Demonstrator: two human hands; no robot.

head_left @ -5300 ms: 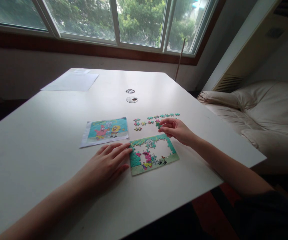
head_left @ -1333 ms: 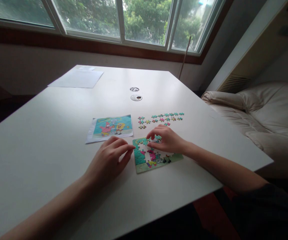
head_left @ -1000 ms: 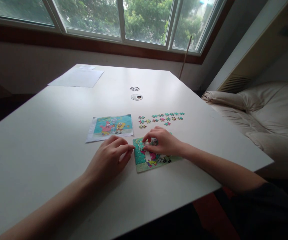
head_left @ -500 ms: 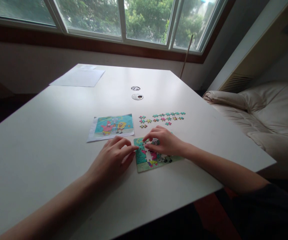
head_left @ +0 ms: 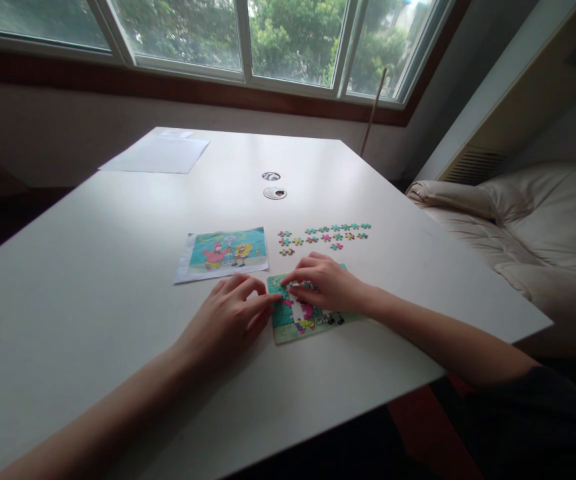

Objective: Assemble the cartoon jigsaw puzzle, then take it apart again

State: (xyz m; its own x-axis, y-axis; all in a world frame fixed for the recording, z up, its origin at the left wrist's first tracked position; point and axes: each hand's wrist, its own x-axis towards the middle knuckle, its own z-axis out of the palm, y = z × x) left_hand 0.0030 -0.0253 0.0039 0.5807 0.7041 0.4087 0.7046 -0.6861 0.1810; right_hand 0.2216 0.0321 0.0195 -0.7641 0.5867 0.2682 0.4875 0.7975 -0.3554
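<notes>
A partly filled jigsaw puzzle (head_left: 284, 331) lies on the white table under my two hands, with a pale gap in its middle. My left hand (head_left: 235, 310) rests at its left edge, holding nothing, the index finger stretched onto the puzzle and the thumb apart below. Over the upper part is my right hand (head_left: 325, 281), thumb and index tip close together on the puzzle surface; anything between them is too small to make out. Several loose jigsaw pieces (head_left: 327, 238) lie in rows beyond. A printed cartoon picture (head_left: 228, 252) sits behind my left hand.
The white table (head_left: 93, 287) has two round inserts (head_left: 275, 193) farther back. White paper sheets (head_left: 155, 155) lie at its far left corner. To the right stands a beige sofa (head_left: 533, 220); windows (head_left: 295, 40) line the far wall.
My left index finger has slid slightly right over the puzzle. The right index fingertip has shifted slightly left. The loose pieces and the picture have stayed put.
</notes>
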